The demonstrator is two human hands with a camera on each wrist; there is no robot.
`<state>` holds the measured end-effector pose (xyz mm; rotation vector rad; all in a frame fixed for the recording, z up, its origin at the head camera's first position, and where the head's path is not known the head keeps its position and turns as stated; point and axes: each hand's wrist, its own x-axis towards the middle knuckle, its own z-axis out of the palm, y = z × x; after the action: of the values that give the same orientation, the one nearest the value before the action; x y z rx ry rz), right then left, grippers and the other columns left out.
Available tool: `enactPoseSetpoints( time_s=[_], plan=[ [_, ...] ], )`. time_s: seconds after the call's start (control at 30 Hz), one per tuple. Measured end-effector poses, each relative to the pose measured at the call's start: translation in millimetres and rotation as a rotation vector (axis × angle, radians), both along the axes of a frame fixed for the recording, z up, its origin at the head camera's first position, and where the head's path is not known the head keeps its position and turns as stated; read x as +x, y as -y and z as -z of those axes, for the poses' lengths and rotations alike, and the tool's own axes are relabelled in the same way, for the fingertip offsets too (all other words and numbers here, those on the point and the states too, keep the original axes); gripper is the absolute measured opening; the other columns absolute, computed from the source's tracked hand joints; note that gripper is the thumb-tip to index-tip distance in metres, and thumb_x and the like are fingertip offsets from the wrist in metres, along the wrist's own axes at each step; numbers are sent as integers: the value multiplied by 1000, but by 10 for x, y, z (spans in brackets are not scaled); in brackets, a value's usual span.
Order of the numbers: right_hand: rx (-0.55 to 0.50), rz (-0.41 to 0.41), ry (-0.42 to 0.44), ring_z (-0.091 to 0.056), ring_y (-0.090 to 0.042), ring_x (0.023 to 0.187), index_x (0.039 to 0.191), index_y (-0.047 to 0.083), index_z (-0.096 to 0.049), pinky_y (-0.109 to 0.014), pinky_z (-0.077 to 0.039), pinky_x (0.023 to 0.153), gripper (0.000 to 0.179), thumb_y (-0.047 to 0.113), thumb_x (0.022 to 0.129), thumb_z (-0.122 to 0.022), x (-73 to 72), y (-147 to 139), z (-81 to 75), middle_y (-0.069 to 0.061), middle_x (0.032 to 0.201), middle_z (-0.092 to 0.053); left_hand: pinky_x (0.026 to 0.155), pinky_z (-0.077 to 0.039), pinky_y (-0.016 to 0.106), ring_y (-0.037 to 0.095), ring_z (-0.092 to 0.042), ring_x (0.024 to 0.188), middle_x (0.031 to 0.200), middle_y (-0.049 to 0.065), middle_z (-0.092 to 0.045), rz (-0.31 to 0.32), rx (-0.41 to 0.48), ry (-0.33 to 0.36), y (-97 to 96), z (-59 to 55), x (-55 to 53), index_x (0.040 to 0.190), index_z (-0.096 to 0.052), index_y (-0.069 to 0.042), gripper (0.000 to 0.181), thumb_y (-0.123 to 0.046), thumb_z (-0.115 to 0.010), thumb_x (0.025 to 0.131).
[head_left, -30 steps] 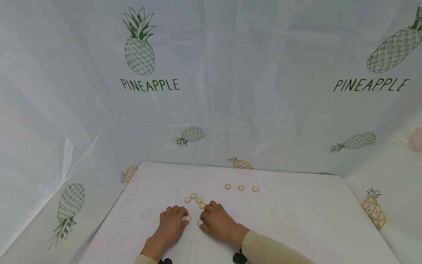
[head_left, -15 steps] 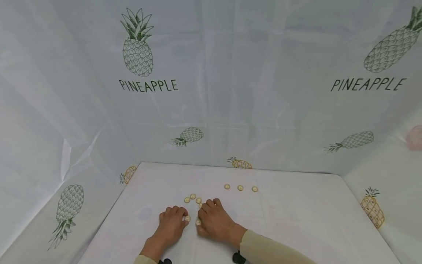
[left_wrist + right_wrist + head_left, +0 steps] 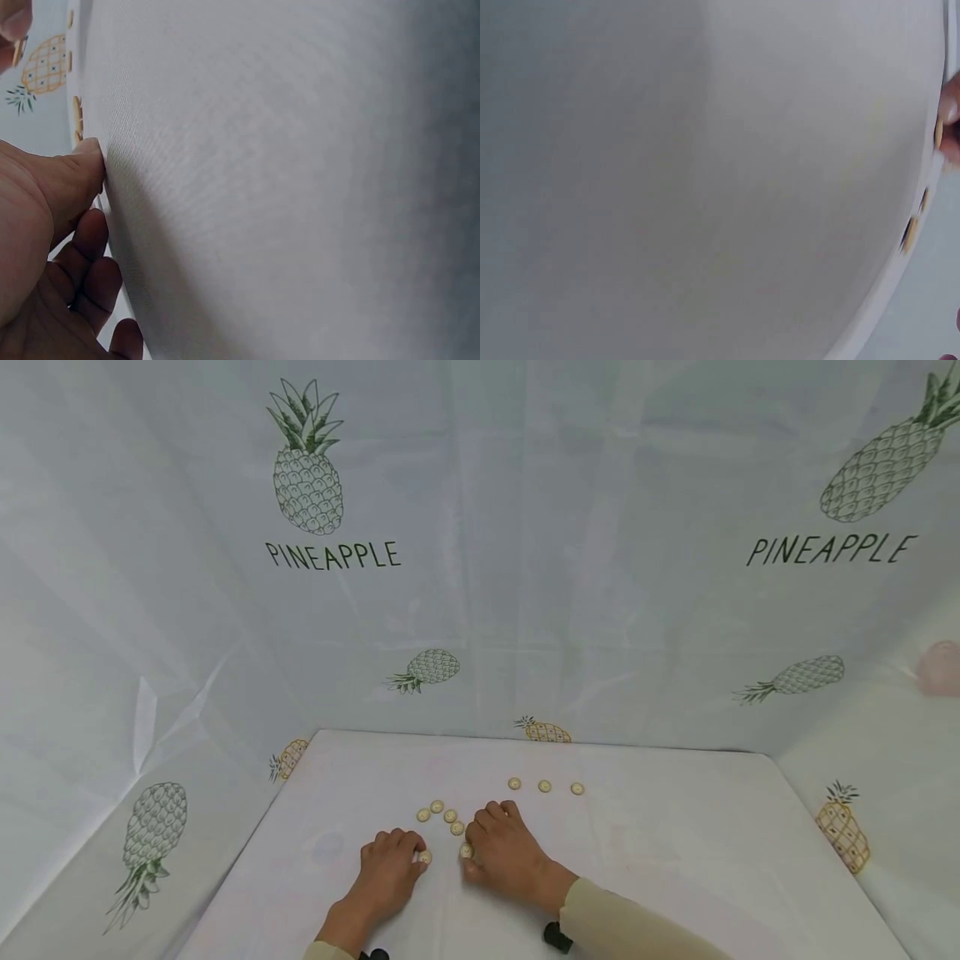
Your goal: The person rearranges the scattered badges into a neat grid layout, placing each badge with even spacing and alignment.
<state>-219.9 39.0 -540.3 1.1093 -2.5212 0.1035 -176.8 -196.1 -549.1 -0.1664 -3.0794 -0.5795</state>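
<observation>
In the head view my left hand [image 3: 384, 870] lies on the white table, its thumb and index finger pinching a cream button [image 3: 425, 857]. To its right, my right hand [image 3: 506, 853] pinches another button [image 3: 467, 851] between thumb and fingers. Just beyond the hands, several more buttons form a curved line, among them a front one [image 3: 457, 828] and a far one [image 3: 437, 807]. The left wrist view shows the left thumb [image 3: 79, 172] low at the tabletop, with curled fingers below it. At the right wrist view's edge, the left fingertips [image 3: 950, 112] hold their button [image 3: 939, 133] nearly on edge.
Three buttons stand in a row farther back, the middle one [image 3: 545, 786] among them. A white cloth covers the table [image 3: 675, 827]. Pineapple-printed curtains [image 3: 525, 568] enclose its back and sides. Dark wrist devices [image 3: 557, 937] sit at the cuffs.
My right hand first slid slightly left, then moved right and away from me with its button, uncovering the curve's front button. The left hand keeps its place and grip.
</observation>
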Motion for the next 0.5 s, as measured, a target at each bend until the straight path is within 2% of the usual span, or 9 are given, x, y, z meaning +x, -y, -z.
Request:
enactPoseSetpoints(
  time_s=[0.27,0.5],
  plan=[
    [-61,78,31,-49,-16,94,94,19,-68,-43,-41,95,21,39,91,-73,-161,-397,4,6,93,-59,100,-42,59,22,-52,101,105,-1,-63,-2,12,8,-14,-27,11,107,-67,-18,17,-24,-78,96],
    [-96,129,39,-49,-18,94,91,18,-68,-45,-41,94,17,32,87,-76,-272,-774,-14,5,89,-55,99,-42,60,22,-52,101,106,-1,-62,10,16,5,5,-2,0,108,-66,-18,18,-23,-78,95]
  ],
)
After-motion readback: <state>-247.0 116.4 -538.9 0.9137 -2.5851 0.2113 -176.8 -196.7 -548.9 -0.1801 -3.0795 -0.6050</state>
